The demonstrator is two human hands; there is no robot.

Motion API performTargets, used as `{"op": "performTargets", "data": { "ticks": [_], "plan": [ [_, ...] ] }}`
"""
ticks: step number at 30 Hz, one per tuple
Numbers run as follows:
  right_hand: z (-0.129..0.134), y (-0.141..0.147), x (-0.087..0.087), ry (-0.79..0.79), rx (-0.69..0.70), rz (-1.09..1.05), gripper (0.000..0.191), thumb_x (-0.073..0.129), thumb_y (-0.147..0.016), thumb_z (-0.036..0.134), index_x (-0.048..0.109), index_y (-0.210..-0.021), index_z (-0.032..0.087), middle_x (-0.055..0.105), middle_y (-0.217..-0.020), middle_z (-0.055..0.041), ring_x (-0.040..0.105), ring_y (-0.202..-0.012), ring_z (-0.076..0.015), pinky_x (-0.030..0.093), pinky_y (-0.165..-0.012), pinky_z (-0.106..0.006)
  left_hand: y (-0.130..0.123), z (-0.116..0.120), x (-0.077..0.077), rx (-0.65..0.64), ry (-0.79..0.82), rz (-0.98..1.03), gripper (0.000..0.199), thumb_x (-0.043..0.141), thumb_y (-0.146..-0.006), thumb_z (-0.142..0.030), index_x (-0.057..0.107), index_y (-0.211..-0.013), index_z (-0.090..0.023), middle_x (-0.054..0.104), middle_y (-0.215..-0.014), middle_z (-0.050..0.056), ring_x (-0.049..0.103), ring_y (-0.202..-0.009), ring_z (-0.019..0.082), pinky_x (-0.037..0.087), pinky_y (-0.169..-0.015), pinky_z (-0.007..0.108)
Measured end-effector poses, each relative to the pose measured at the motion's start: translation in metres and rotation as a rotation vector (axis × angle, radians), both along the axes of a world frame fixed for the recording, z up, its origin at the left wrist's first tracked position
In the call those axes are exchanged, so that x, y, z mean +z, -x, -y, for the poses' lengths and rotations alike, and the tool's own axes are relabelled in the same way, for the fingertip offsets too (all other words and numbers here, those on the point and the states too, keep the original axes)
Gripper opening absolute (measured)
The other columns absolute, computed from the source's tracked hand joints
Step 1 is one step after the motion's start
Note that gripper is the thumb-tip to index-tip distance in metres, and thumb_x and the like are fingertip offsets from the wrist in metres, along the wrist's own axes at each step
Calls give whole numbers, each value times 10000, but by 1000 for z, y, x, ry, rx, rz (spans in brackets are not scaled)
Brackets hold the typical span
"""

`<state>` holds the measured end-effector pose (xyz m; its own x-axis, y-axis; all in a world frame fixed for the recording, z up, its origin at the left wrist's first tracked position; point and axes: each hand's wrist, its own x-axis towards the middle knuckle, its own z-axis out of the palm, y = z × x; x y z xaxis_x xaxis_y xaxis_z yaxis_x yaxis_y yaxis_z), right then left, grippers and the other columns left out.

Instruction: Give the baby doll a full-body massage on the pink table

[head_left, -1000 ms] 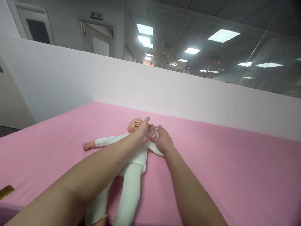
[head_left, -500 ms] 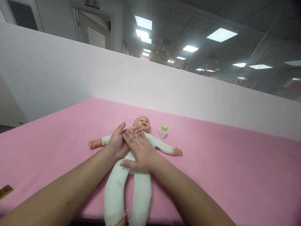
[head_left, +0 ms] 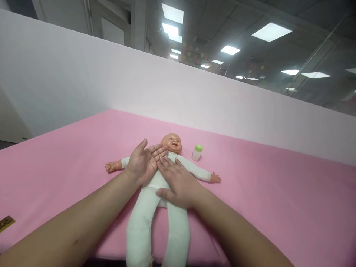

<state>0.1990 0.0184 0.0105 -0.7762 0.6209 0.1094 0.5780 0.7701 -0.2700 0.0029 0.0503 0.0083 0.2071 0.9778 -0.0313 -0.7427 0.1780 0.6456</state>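
A baby doll (head_left: pixel 158 181) in a white suit lies face up, its head away from me and its arms spread. Over its chest, my left hand (head_left: pixel 146 161) is palm up with the fingers stretched out and holds nothing. My right hand (head_left: pixel 179 181) is palm down and spread, just right of the left one, with its fingertips near the left palm; whether they touch is unclear. Part of the doll's chest is hidden by both hands. Right of the doll's head stands a small clear bottle (head_left: pixel 197 153) with a green cap.
The doll and bottle rest on a pink padded surface (head_left: pixel 264 185). A white low wall (head_left: pixel 194 100) runs behind it, with glass above on the right. A black and yellow label (head_left: pixel 6 223) lies at the left edge.
My right hand has moved right and back off my left palm, which now shows more. The camera view has shifted slightly, so the doll and bottle appear a little farther right.
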Motion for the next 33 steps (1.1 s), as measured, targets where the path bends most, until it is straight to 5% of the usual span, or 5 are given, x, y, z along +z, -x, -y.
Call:
{"op": "performTargets", "data": {
  "ticks": [5, 10, 16, 25, 33],
  "plan": [
    [22, 8, 3, -24, 171, -27, 1122, 532, -1008, 779, 102, -1727, 33, 1, -1778, -182, -25, -1682, -308, 24, -1389, -518, -9, 13, 6, -25, 27, 13, 785, 497, -1032, -649, 558, -1509, -28, 606, -1486, 282, 582, -1429, 362, 512, -1190, 469],
    [24, 10, -7, -97, 209, -111, 1201, 563, -974, 808, 36, -1730, 38, -17, -1780, -191, -52, -1679, -329, 22, -1382, -558, -16, 26, 15, -23, 1, 47, 724, 487, -1041, -616, 600, -1491, -60, 641, -1462, 250, 576, -1437, 356, 500, -1201, 483],
    [17, 12, -12, -203, 92, -156, 1112, 480, -1003, 813, 97, -1735, 69, 4, -1787, -157, -59, -1679, -336, -12, -1365, -618, -31, 40, 19, -9, 136, 25, 666, 606, -998, -552, 647, -1400, -21, 681, -1384, 268, 637, -1355, 377, 522, -1177, 500],
    [8, 4, -10, -97, -134, -77, 985, 456, -1047, 757, 156, -1737, 123, 33, -1785, -133, -16, -1680, -336, 86, -1357, -654, -26, 31, 12, -21, 35, 23, 586, 602, -1008, -480, 652, -1380, -29, 708, -1322, 251, 667, -1307, 374, 519, -1177, 494],
    [17, 5, -5, -62, 113, -119, 963, 520, -1048, 713, 183, -1734, 127, 132, -1775, -162, 78, -1680, -315, 125, -1370, -593, -10, 19, 12, 55, 35, 53, 731, 566, -1013, -518, 501, -1551, -29, 636, -1456, 266, 611, -1400, 343, 536, -1167, 446]
  ]
}}
